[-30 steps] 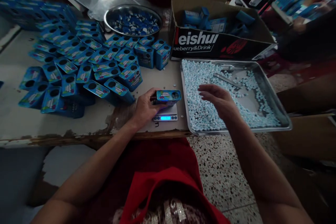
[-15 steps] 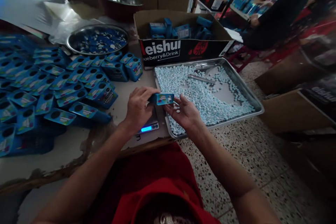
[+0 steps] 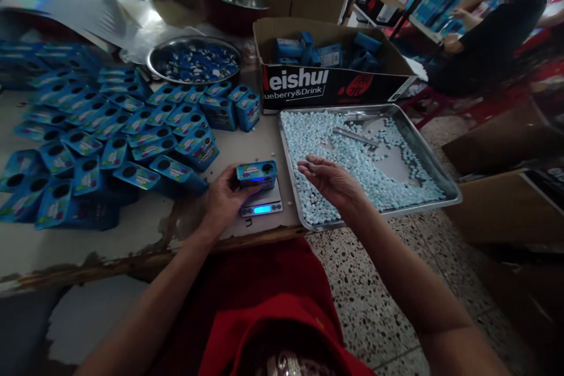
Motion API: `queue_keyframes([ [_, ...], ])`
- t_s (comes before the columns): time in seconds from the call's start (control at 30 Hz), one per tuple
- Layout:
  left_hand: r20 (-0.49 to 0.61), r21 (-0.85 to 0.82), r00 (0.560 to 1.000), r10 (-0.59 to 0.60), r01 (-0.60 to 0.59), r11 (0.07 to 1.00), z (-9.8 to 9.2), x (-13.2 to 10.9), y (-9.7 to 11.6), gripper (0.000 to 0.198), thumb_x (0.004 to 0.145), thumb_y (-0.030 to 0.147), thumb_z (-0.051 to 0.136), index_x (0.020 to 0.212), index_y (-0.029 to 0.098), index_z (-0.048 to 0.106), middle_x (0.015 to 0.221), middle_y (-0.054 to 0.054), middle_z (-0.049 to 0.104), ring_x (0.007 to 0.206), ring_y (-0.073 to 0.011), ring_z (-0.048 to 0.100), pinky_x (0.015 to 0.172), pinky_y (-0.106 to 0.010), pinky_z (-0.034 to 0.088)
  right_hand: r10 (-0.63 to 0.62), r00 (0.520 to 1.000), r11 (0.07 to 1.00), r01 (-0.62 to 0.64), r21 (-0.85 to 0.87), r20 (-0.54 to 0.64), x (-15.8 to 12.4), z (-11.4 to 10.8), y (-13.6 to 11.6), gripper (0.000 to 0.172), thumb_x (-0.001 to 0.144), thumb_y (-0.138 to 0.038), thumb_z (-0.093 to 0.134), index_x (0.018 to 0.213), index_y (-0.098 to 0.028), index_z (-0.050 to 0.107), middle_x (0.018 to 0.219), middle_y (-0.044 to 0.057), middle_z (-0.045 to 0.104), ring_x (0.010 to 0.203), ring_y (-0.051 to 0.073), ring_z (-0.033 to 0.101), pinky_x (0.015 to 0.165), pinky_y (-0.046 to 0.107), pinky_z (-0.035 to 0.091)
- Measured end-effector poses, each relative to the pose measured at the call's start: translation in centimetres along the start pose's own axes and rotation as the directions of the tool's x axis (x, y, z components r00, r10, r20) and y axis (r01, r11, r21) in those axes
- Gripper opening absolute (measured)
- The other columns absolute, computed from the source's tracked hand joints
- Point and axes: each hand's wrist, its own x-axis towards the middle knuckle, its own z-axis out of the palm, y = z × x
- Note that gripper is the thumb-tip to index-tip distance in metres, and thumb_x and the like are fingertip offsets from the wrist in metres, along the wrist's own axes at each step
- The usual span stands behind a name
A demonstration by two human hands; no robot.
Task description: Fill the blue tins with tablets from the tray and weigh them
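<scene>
My left hand (image 3: 224, 197) is closed around the lower part of a blue printed box (image 3: 256, 171). A dark round opening shows at the right end of the box's top. The box stands upright over the small digital scale (image 3: 268, 201), whose display glows blue; its underside is hidden, so I cannot tell whether it rests fully on the plate. Above the left part of a metal tray (image 3: 452, 194) is my right hand (image 3: 337, 185), fingers drawn together toward the thumb. Whatever they hold is hidden. Pale blue and white pellets (image 3: 374, 179) cover much of the tray.
Many similar blue boxes (image 3: 150, 135) stand in rows on the left. Behind are a metal bowl of blue and white pieces (image 3: 196, 63) and a cardboard carton (image 3: 335, 89) holding blue boxes. A metal scoop (image 3: 356, 137) lies in the tray. Another person (image 3: 489, 35) sits at back right.
The blue box has moved away from my right hand and down to the scale. My right hand has drawn back rightward over the tray. The view has shifted left.
</scene>
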Motion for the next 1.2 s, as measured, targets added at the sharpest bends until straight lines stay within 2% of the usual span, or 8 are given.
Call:
queue_keyframes([
  [0.13,-0.018,0.066,0.999,0.043,-0.042,0.997,-2.2,-0.8,0.6,0.075,0.068,0.043,0.087,0.134,0.023,0.057,0.127,-0.011,0.068,0.119,-0.0257,0.066,0.106,-0.045,0.054,-0.022,0.999,0.988,0.029,-0.15,0.048,-0.5,1.1,-1.2,0.029,0.078,-0.037,0.086,0.091,-0.018,0.068,0.085,0.002,0.07,0.049,0.003,0.048,0.038,0.014,0.043],
  [0.23,-0.022,0.163,0.999,0.038,-0.034,0.986,-4.7,-2.4,1.8,0.063,0.075,0.042,0.083,0.131,0.023,0.061,0.118,-0.009,0.072,0.111,-0.0248,0.069,0.104,-0.045,0.055,-0.051,0.997,0.976,0.063,-0.209,0.061,-0.5,2.1,-2.5,0.034,0.075,-0.042,0.088,0.081,-0.018,0.065,0.073,-0.002,0.064,0.044,0.001,0.037,0.033,0.014,0.031],
  [0.43,-0.073,0.238,0.986,0.147,-0.126,0.963,-7.2,-4.9,3.8,0.048,0.079,0.036,0.081,0.124,0.024,0.067,0.114,-0.006,0.073,0.106,-0.0233,0.071,0.104,-0.046,0.057,-0.014,0.999,0.975,0.006,-0.223,-0.032,-0.6,2.7,-4.1,0.02,0.074,-0.014,0.081,0.089,-0.02,0.069,0.085,0.004,0.069,0.064,0.009,0.058,0.05,0.019,0.053],
  [0.6,-0.057,0.26,0.967,0.247,-0.225,0.939,-7.4,-4.3,4.9,0.043,0.083,0.033,0.078,0.124,0.024,0.066,0.121,-0.006,0.071,0.111,-0.0237,0.069,0.106,-0.047,0.056,-0.004,1.0,0.955,0.0,-0.297,-0.01,-1.8,2.3,-4.3,0.022,0.076,-0.015,0.079,0.095,-0.022,0.072,0.089,0.004,0.072,0.064,0.011,0.061,0.051,0.022,0.057],
  [0.77,-0.036,0.322,0.938,0.345,-0.316,0.892,-7.3,-3.4,6.3,0.035,0.085,0.033,0.077,0.119,0.029,0.068,0.118,-0.003,0.07,0.11,-0.0226,0.068,0.106,-0.045,0.057,-0.038,0.998,0.907,0.054,-0.418,0.046,-2.5,1.9,-4.9,0.024,0.08,-0.027,0.082,0.101,-0.02,0.073,0.084,0.004,0.072,0.056,0.009,0.058,0.043,0.019,0.048],
  [0.93,0.0,0.434,0.899,0.438,-0.394,0.81,-6.0,-2.1,7.6,0.041,0.085,0.032,0.077,0.124,0.03,0.064,0.122,-0.004,0.066,0.119,-0.0251,0.062,0.11,-0.045,0.053,-0.083,0.992,0.863,0.119,-0.491,0.094,-2.4,1.5,-5.7,0.026,0.08,-0.029,0.082,0.1,-0.018,0.071,0.077,0.003,0.072,0.051,0.007,0.054,0.041,0.019,0.04],
  [1.07,0.104,0.547,0.897,0.431,-0.413,0.728,-4.5,-0.6,7.3,0.059,0.077,0.031,0.084,0.13,0.027,0.059,0.129,-0.007,0.062,0.126,-0.0305,0.055,0.114,-0.05,0.046,-0.124,0.979,0.812,0.194,-0.551,0.162,-1.6,1.9,-5.8,0.025,0.081,-0.031,0.081,0.099,-0.02,0.068,0.078,0.002,0.073,0.053,0.008,0.056,0.043,0.02,0.04],
  [1.2,0.193,0.656,0.921,0.338,-0.377,0.654,-3.0,0.7,6.2,0.073,0.071,0.033,0.088,0.134,0.02,0.053,0.134,-0.011,0.058,0.128,-0.0347,0.051,0.112,-0.052,0.043,-0.105,0.959,0.746,0.251,-0.617,0.262,-0.6,3.2,-5.5,0.021,0.08,-0.028,0.082,0.095,-0.02,0.07,0.077,0.002,0.072,0.051,0.008,0.055,0.043,0.023,0.036],
])
